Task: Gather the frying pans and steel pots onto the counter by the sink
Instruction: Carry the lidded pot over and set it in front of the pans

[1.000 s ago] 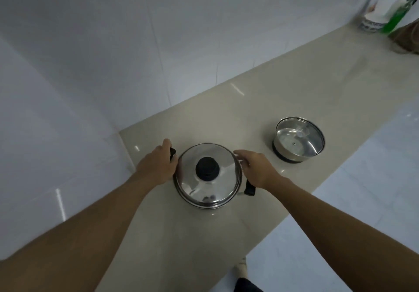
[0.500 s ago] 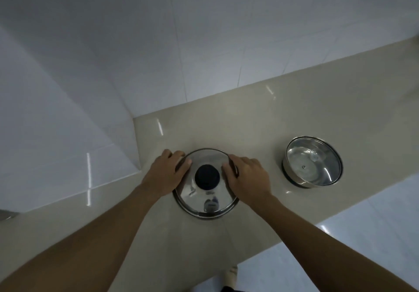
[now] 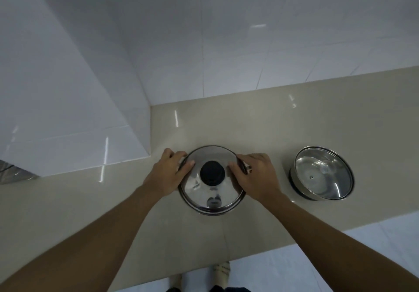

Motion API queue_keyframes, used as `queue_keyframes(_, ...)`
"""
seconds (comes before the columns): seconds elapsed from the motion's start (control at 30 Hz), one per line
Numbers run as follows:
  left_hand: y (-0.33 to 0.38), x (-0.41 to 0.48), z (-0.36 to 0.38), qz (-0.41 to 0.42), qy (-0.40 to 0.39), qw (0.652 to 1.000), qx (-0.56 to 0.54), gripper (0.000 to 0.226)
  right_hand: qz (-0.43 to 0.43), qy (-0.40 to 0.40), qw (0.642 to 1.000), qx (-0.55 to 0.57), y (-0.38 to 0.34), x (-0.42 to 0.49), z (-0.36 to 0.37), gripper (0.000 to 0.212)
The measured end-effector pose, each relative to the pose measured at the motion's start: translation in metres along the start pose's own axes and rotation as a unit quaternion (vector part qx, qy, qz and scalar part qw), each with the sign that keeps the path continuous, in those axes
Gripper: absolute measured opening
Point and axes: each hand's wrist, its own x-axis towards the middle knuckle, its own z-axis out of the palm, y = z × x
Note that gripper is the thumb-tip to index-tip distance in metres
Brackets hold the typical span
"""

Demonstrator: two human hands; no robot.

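A steel pot (image 3: 212,197) with a shiny lid and black knob stands on the beige counter (image 3: 294,133) near its left corner. My left hand (image 3: 166,173) grips the pot's left side, thumb on the lid. On the pot's right side my right hand (image 3: 256,176) grips too, fingers over the rim and side handle. A smaller steel pot (image 3: 323,172) with a glass lid and dark base stands on the counter to the right, apart from both hands.
White tiled walls rise behind the counter, and a white tiled block (image 3: 68,121) juts out at the left. A strip of metal (image 3: 9,172) shows at the far left edge. The counter's front edge runs below the pots, with pale floor (image 3: 340,264) and my feet beneath.
My view has swung left, so both pots sit further right in frame. Both hands have shifted from the pot's side handles onto the lid's rim. The pot stays on the counter.
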Motion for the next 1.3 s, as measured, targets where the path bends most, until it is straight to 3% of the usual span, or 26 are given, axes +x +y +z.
queue_keyframes(0.17, 0.001, -0.002, 0.002, -0.016, 0.007, 0.999, -0.031, 0.051, 0.036, -0.035, 0.996, 0.077, 0.003, -0.013, 0.000, 0.045)
queue_keyframes(0.4, -0.003, -0.010, -0.003, -0.052, -0.003, 0.998, -0.031, 0.052, 0.065, -0.034, 0.993, 0.091, -0.007, 0.003, 0.006, 0.023)
queue_keyframes(0.67, -0.041, -0.052, -0.031, -0.107, 0.045, 0.992, -0.045, 0.050, 0.014, -0.074, 0.991, 0.113, -0.054, 0.010, 0.028, 0.018)
queue_keyframes(0.97, -0.117, -0.138, -0.091, -0.155, 0.132, 0.977, -0.064, 0.048, -0.075, -0.112, 0.981, 0.140, -0.163, 0.000, 0.066, 0.018)
queue_keyframes(1.3, -0.240, -0.308, -0.176, -0.230, 0.220, 0.947, -0.048, 0.056, -0.180, -0.181, 0.952, 0.169, -0.351, -0.073, 0.138, 0.019)
